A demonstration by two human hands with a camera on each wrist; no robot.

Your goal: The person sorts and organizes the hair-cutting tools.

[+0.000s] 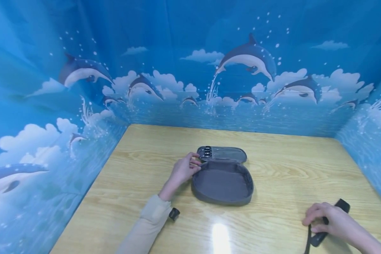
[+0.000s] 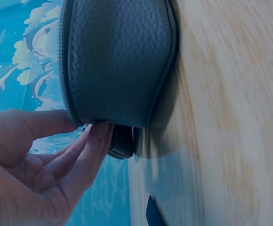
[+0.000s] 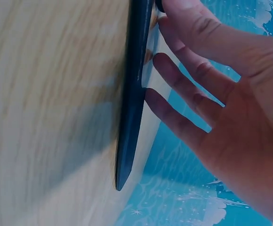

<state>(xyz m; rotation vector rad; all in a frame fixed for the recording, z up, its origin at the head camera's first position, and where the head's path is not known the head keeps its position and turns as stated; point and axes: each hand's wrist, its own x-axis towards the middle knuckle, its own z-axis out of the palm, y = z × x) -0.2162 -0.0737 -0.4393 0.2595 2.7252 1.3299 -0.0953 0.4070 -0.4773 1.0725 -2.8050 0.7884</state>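
A dark grey zip case with a pebbled outside lies unzipped on the table, its inside bare. Its lid is folded back and carries a mesh pocket and several shiny dark loops or clips. My left hand pinches the case's back left corner, thumb at the zipped rim and fingers against the wall. Far to the right, my right hand pinches a thin black cord between thumb and forefinger. Below that palm lies a flat black bar; the other fingertips reach its edge.
The wood-grain table meets a blue dolphin-printed curtain at the back and both sides. A small black piece shows beside my left sleeve. Light glares off the table's front middle.
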